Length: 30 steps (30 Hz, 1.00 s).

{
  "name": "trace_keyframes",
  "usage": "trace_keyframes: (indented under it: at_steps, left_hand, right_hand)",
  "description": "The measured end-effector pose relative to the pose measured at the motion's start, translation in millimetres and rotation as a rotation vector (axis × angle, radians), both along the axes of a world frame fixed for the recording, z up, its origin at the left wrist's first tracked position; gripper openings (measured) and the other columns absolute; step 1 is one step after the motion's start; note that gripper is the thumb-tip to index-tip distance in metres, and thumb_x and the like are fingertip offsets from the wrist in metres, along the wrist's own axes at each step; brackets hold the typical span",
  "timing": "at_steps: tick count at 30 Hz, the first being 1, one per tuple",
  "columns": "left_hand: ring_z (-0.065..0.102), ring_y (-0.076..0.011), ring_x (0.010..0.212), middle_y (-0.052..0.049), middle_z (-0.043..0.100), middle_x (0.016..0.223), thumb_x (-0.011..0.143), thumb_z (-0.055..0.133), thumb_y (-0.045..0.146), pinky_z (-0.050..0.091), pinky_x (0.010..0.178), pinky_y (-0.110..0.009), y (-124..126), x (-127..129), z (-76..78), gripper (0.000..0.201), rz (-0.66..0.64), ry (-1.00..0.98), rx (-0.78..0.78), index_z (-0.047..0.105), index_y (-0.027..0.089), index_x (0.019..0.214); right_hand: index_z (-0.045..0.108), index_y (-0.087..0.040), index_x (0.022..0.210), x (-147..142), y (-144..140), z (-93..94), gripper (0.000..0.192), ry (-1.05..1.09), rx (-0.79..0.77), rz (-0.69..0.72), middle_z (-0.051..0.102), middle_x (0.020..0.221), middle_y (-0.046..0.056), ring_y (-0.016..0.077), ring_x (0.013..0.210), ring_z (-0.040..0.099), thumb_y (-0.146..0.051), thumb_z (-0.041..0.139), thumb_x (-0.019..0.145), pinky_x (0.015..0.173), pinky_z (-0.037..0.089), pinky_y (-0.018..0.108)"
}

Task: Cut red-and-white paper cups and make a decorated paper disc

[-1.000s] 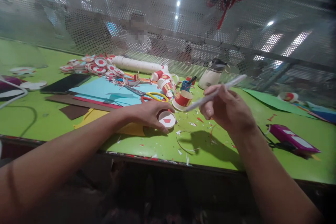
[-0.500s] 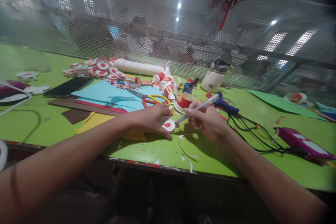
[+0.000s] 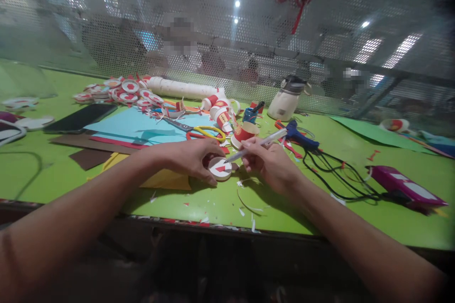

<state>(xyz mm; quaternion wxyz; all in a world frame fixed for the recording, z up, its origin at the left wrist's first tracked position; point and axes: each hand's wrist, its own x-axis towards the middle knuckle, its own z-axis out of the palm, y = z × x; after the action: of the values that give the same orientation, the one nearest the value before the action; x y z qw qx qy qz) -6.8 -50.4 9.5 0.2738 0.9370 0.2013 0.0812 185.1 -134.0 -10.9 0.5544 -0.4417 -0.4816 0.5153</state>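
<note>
Perforated metal screen (image 3: 117, 45) backs the bright green table (image 3: 355, 222), with dim figures and ceiling lights showing through it beyond both hands. On the table, the left hand (image 3: 194, 160) curves its thumb and fingers in a C around the left side of a small white disc (image 3: 214, 164), holding it. A red patch (image 3: 222, 168) marks the disc's top. The right hand (image 3: 266, 161) grips a pale pen (image 3: 275, 136) between thumb and fingers, the pen slanting down to the left with its tip at the red patch; whether it touches is too small to tell.

Just beyond the right hand's fingers stands a red and white paper cup (image 3: 245, 135). To that hand's right lie a blue glue gun (image 3: 302, 139), its dark cords and, farther out, a purple box (image 3: 405, 187). Beneath the left wrist is a yellow sheet (image 3: 167, 179); just beyond the left hand, scissors (image 3: 190, 129) with yellow and orange handles lie on light blue paper (image 3: 135, 125). Farther off, past the left hand, are a heap of similar discs (image 3: 124, 91) and a long white roll (image 3: 185, 87).
</note>
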Motion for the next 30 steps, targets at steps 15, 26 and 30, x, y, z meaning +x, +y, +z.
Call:
trace_keyframes:
  at_steps: [15,26,30]
  left_hand:
    - [0.054,-0.0146,0.077,-0.003,0.058,0.092,0.066,0.069,0.031,0.041,0.064,-0.024,-6,0,7.1,0.047,0.039,-0.006,-0.119,0.050,0.016,0.106]
    - [0.051,-0.0141,0.072,-0.001,0.056,0.086,0.064,0.070,0.033,0.036,0.057,-0.022,-6,0,1.6,0.041,0.002,0.068,-0.018,0.049,0.017,0.095]
    - [0.052,-0.0145,0.074,-0.001,0.057,0.087,0.061,0.074,0.033,0.037,0.058,-0.022,-4,0,1.2,0.047,0.015,0.075,-0.023,0.048,0.018,0.097]
  right_hand:
    - [0.049,-0.020,0.069,-8,-10,8.0,0.020,-0.122,0.198,-0.203,0.042,0.040,-0.009,0.0049,0.035,0.033,-0.028,0.062,0.081,0.036,0.021,0.020]
    - [0.057,-0.017,0.071,-16,-22,8.1,0.017,-0.500,0.210,-0.101,0.051,0.051,-0.005,0.0073,0.046,0.045,-0.030,0.062,0.080,0.045,0.039,0.022]
    - [0.055,-0.017,0.068,-16,-22,3.8,0.019,-0.482,0.164,-0.097,0.050,0.051,-0.006,0.0073,0.045,0.045,-0.031,0.066,0.076,0.044,0.040,0.023]
